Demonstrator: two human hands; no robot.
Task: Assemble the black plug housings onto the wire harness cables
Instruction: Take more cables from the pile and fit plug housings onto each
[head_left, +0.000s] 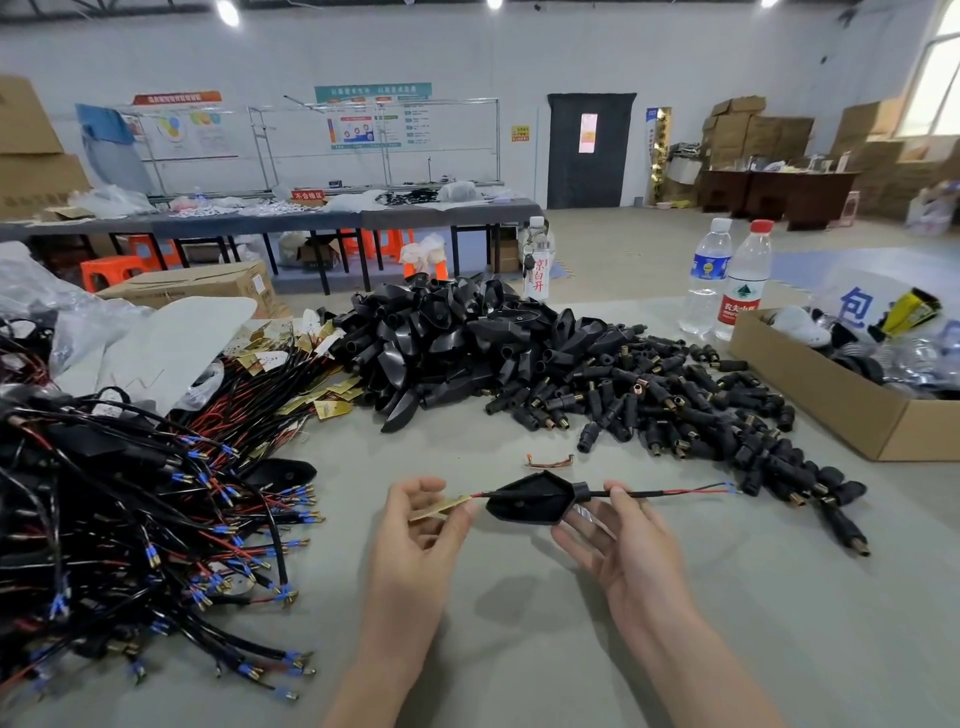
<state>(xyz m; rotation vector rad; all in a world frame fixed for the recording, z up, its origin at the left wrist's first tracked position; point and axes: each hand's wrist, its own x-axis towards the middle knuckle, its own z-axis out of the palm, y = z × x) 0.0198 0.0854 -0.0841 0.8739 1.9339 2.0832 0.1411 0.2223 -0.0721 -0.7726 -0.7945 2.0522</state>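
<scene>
Left worktop edge: heap of wire harness cables (130, 519). Above near edge, centre: left hand (415, 535) pinching brass tab (441, 506); black plug housing (530, 501) threaded between hands; right hand (623, 551) pinching cable (675, 492) beside housing neck, presumably keeping it taut for seating.

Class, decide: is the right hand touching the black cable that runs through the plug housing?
Touching. The head view shows the right hand pinching the cable just beyond the plug housing.
</scene>
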